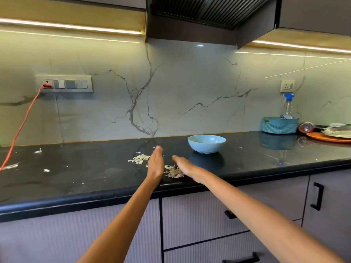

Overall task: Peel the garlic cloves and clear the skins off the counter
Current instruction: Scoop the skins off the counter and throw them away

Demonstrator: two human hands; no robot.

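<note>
You are looking at a black stone counter [79,179] running the full width of the view. Take the light blue bowl [206,143] as your landmark: it is sitting toward the back of the counter. Left of the bowl and nearer the front edge, a small heap of garlic skins [173,171] is lying; a second heap of skins [140,159] is lying further left. Far left of the bowl, stray skin scraps [38,151] are scattering the surface. Well right of the bowl, a teal basket [280,125] is standing against the wall, with an orange plate [322,138] lying beyond it.
</note>
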